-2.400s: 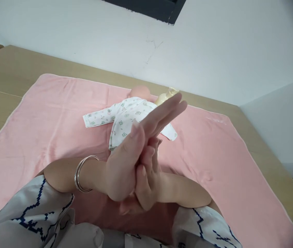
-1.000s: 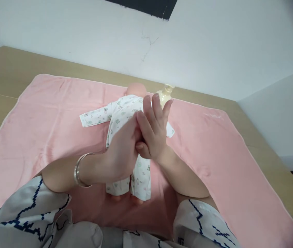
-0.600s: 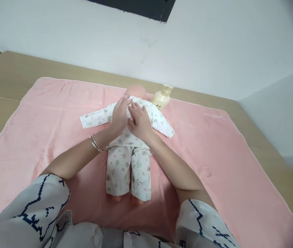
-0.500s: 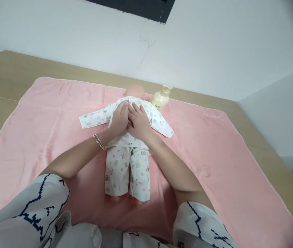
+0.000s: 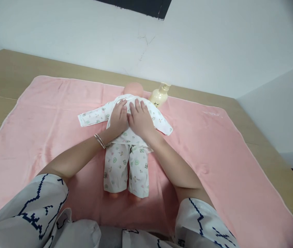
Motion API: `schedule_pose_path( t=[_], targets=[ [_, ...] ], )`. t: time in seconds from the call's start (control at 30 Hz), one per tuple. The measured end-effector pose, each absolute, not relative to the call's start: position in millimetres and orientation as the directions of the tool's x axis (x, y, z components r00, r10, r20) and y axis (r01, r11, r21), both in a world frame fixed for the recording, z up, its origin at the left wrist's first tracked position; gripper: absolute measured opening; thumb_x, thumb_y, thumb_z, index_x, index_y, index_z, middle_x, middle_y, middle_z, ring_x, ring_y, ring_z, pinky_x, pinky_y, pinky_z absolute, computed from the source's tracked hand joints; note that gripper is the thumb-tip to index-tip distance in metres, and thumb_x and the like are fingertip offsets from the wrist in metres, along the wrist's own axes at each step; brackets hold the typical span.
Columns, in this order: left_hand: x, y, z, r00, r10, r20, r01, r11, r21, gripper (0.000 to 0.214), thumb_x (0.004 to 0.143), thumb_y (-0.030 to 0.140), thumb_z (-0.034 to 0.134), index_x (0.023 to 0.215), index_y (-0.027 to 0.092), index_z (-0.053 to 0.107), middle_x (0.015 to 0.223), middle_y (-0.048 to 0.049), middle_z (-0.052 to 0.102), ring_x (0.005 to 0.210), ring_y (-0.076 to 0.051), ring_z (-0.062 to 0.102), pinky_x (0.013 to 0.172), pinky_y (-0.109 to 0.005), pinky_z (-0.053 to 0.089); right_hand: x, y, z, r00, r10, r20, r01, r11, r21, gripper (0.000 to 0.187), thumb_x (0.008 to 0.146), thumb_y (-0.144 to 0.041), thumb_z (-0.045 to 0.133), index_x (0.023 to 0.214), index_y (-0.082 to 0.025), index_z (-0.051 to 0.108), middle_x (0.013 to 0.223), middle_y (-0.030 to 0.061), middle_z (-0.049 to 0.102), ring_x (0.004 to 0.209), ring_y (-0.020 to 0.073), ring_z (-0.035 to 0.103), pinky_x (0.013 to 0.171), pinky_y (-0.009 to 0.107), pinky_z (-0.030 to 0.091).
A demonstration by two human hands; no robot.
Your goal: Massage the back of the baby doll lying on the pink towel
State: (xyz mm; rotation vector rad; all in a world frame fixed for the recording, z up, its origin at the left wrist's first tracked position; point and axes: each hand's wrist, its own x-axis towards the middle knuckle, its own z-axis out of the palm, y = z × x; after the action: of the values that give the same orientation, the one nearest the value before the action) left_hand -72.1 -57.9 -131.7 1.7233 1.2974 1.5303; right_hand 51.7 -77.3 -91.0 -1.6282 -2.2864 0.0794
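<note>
A baby doll (image 5: 124,162) in white printed pyjamas lies on a pink towel (image 5: 45,113), head away from me and arms spread to the sides. My left hand (image 5: 119,117) rests flat on the doll's upper body, fingers stretched out. My right hand (image 5: 139,119) lies flat beside it on the same spot, fingers apart, touching the left hand. A bracelet sits on my left wrist. Both hands press on the pyjama top and hold nothing.
A cream pump bottle (image 5: 158,96) stands just right of the doll's head. The towel covers a wooden table (image 5: 1,75) set against a white wall. My patterned white sleeves fill the bottom of the view.
My hands were rubbing together above the doll; they have since come down onto its upper body and now lie flat there, shifted slightly lower than half a second ago.
</note>
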Motion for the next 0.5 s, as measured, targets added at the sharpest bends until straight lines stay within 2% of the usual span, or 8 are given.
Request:
schedule_pose_path(
  t=[0.1, 0.23, 0.3, 0.37, 0.43, 0.5],
  targets=[
    [-75, -59, -132, -0.058, 0.874, 0.483, 0.292, -0.448, 0.845, 0.067, 0.102, 0.065, 0.026, 0.128, 0.015, 0.062, 0.141, -0.0166, 0.062, 0.139, -0.026, 0.053, 0.124, -0.045, 0.037, 37, -96, -88, -0.359, 0.902, 0.24, 0.897, 0.405, -0.179, 0.057, 0.097, -0.017, 0.039, 0.153, -0.007, 0.042, 0.164, 0.0187, 0.036, 0.155, 0.0443, 0.022, 0.124, 0.068, 0.018],
    [-75, -57, -134, -0.064, 0.866, 0.496, 0.281, -0.461, 0.842, 0.065, 0.102, 0.064, 0.027, 0.127, 0.015, 0.062, 0.137, -0.0162, 0.064, 0.134, -0.027, 0.057, 0.121, -0.045, 0.041, 52, -77, -93, -0.413, 0.868, 0.276, 0.834, 0.482, -0.269, 0.052, 0.097, -0.02, 0.041, 0.147, -0.018, 0.053, 0.158, 0.0062, 0.049, 0.154, 0.0339, 0.032, 0.128, 0.061, 0.019],
    [-73, -54, -136, -0.065, 0.862, 0.503, 0.308, -0.462, 0.832, 0.061, 0.103, 0.061, 0.028, 0.126, 0.016, 0.062, 0.136, -0.0145, 0.065, 0.134, -0.026, 0.057, 0.121, -0.045, 0.041, 69, -57, -98, -0.401, 0.863, 0.307, 0.799, 0.493, -0.344, 0.049, 0.1, -0.031, 0.04, 0.145, -0.019, 0.055, 0.161, 0.0069, 0.045, 0.154, 0.0281, 0.033, 0.128, 0.055, 0.022],
    [-72, -52, -138, -0.055, 0.86, 0.507, 0.331, -0.464, 0.822, 0.055, 0.104, 0.056, 0.03, 0.127, 0.017, 0.061, 0.138, -0.0132, 0.064, 0.137, -0.025, 0.055, 0.122, -0.046, 0.04, 83, -43, -103, -0.348, 0.878, 0.33, 0.788, 0.464, -0.405, 0.053, 0.101, -0.041, 0.04, 0.146, -0.018, 0.053, 0.163, 0.0093, 0.04, 0.155, 0.0267, 0.031, 0.128, 0.054, 0.024],
    [-71, -51, -141, -0.045, 0.858, 0.511, 0.345, -0.467, 0.814, 0.049, 0.105, 0.05, 0.032, 0.129, 0.018, 0.06, 0.141, -0.0127, 0.063, 0.14, -0.025, 0.052, 0.123, -0.047, 0.038, 86, -39, -105, -0.3, 0.895, 0.33, 0.809, 0.422, -0.409, 0.055, 0.102, -0.043, 0.036, 0.149, -0.017, 0.05, 0.165, 0.0121, 0.037, 0.155, 0.0273, 0.031, 0.127, 0.055, 0.023],
    [-71, -50, -142, -0.041, 0.856, 0.516, 0.357, -0.47, 0.807, 0.047, 0.105, 0.047, 0.032, 0.129, 0.018, 0.06, 0.141, -0.0128, 0.063, 0.14, -0.024, 0.052, 0.123, -0.047, 0.038, 79, -47, -103, -0.272, 0.914, 0.3, 0.858, 0.372, -0.356, 0.056, 0.103, -0.038, 0.032, 0.151, -0.013, 0.046, 0.165, 0.0165, 0.034, 0.155, 0.0305, 0.03, 0.126, 0.058, 0.022]
  ],
)
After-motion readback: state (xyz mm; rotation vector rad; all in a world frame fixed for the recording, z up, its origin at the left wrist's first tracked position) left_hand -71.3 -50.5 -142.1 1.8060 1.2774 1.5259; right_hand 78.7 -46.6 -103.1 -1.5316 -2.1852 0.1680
